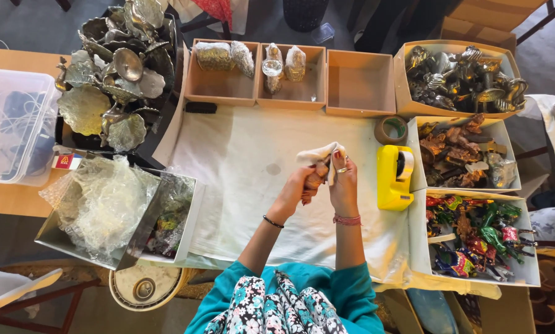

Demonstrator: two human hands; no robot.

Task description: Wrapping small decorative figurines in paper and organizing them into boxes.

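The left hand point(300, 185) and right hand point(344, 182) meet over the white table cloth point(240, 161), fingers curled shut together around a small white rag point(319, 154) and something hidden inside it. Open cloth spreads to the left of the hands and beyond them. Just right of the right hand stands one yellow tape dispenser point(394, 177), one tape roll point(390, 130) past it. Three cardboard trays point(358, 83) line the far edge.
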